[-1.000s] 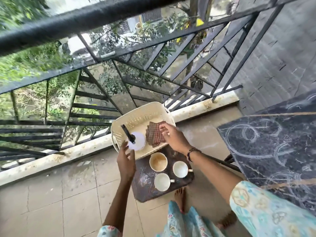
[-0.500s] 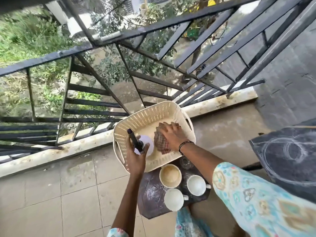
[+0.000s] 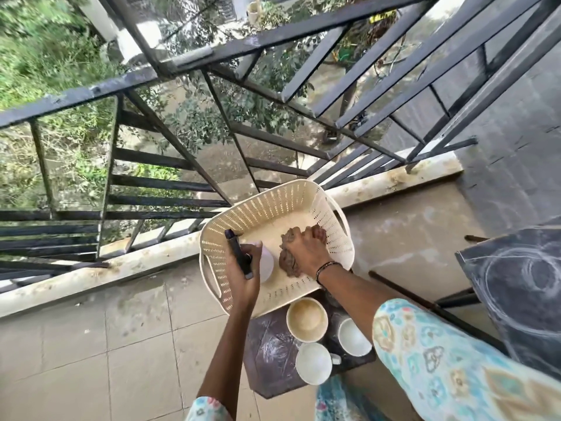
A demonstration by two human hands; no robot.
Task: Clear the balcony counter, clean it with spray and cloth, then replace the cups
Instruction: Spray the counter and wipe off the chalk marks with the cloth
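My left hand (image 3: 244,276) grips the spray bottle (image 3: 263,264) inside the cream basket (image 3: 334,238) — black nozzle up. My right hand (image 3: 306,250) is curled round the brown cloth (image 3: 287,264), also in the basket. Three cups (image 3: 307,319) stand on the dark surface (image 3: 267,344), at its far edge just below the basket.

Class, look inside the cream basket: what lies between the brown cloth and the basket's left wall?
In the head view, the white spray bottle lies there, inside the basket; the left hand grips its black trigger head. The right hand holds the cloth.
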